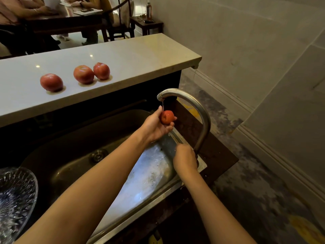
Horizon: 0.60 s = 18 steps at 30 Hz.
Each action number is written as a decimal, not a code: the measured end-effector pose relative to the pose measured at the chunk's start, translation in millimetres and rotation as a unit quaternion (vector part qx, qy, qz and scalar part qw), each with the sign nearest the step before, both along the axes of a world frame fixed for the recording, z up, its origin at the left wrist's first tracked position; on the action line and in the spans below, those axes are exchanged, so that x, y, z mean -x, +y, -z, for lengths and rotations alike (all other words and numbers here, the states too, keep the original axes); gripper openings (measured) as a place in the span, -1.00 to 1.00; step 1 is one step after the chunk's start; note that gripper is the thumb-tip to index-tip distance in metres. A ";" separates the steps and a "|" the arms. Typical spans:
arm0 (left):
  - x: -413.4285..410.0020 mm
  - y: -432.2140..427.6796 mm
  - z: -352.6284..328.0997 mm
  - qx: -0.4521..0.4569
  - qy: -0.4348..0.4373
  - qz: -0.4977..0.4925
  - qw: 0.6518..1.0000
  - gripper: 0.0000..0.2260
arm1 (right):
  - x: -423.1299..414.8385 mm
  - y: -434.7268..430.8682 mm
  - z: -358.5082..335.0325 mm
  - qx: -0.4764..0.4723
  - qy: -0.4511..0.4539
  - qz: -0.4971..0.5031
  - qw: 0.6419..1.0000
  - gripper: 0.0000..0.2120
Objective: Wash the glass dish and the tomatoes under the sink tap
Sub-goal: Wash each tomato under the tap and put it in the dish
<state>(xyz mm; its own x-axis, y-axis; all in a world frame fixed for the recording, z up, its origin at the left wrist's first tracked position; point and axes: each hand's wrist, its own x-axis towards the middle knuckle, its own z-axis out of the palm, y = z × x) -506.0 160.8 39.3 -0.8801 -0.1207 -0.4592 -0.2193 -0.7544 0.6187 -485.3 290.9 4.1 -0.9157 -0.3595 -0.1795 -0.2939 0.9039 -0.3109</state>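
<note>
Red and round, one tomato [167, 117] is gripped by the curled left hand [154, 128] under the curved steel tap [202, 111]. The right hand [185, 159] is seen at the tap's base; its grip cannot be told.

The worktop [140, 55] is a pale, glossy stone ledge running along the back of the sink. Three wet tomatoes sit straight on it, each in its own little puddle. The left tomato [51, 82] is off by itself, while the middle tomato [83, 74] and the right tomato [101, 70] are snug together. Below is the steel sink [70, 166], with the glass dish [15, 196] at its left end. Can't tell if the dish is in the basin or on the rim.
</note>
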 end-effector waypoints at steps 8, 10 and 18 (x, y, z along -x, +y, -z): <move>-29.0 -24.1 8.3 0.310 -0.019 0.062 0.949 -0.68 | -4.0 -6.5 -11.7 -0.055 -0.011 -0.038 0.998 -0.80; -45.7 -40.7 13.0 0.438 -0.053 0.079 0.894 -0.60 | -9.0 -19.8 -15.9 -0.065 0.031 -0.077 0.994 -0.80; -153.1 -129.1 30.5 0.657 -0.177 0.026 0.733 -0.60 | -33.9 -122.3 -5.8 0.043 -0.093 -0.260 0.960 -0.67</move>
<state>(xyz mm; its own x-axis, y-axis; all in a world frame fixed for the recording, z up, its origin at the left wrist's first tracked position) -353.0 31.7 8.8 -0.7532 -0.6332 -0.1782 -0.5487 0.4555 0.7010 -451.4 168.6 9.9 -0.5626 -0.7809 -0.2716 -0.6309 0.6178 -0.4694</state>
